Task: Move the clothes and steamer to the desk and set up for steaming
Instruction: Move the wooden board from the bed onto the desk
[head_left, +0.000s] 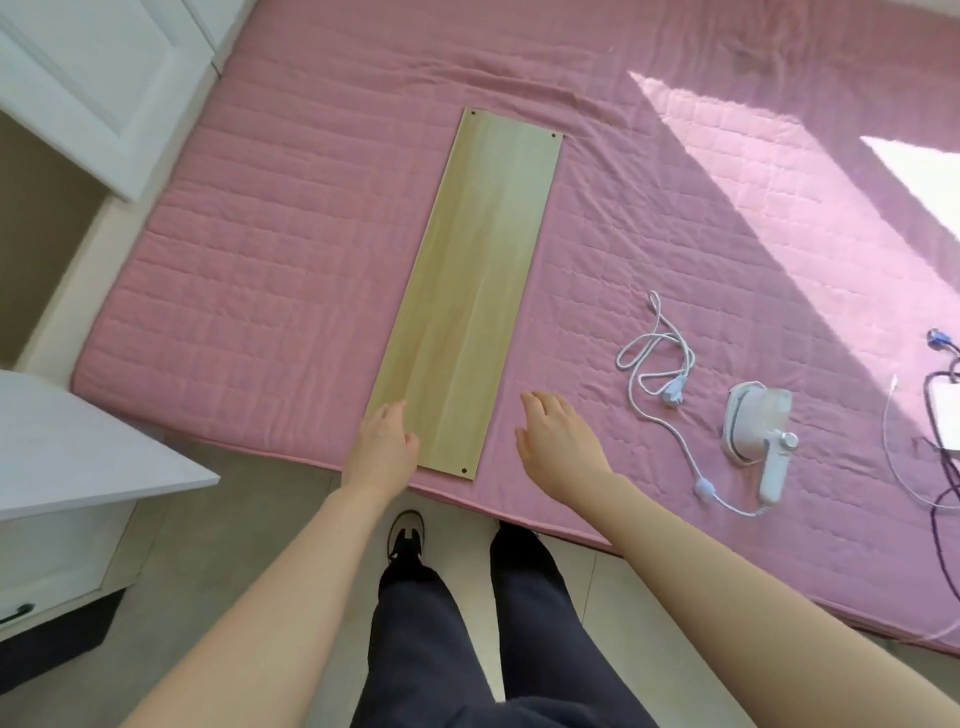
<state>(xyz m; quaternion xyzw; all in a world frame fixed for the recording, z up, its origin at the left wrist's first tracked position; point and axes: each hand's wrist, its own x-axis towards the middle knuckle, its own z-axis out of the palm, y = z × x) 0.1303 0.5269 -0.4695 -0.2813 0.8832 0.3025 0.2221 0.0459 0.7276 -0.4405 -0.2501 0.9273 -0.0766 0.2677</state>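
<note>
Early step: left hand (384, 441) over the near corner of the wooden board (467, 291), right hand (558, 441) just beside it. Both grips apart, empty. Handheld steamer (758, 431) lies untouched on the pink bed (260, 234), to the right; no clothes visible. Next move probably needs both hands clamping the board's edges.

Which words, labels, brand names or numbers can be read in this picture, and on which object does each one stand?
No text can be read anywhere in this view.
steamer: white body, no legible mark; its round knob is too small to tell.
wooden board: plain, only screw holes at the corners.
white box at the right edge: cut off and overexposed, nothing legible.
</note>
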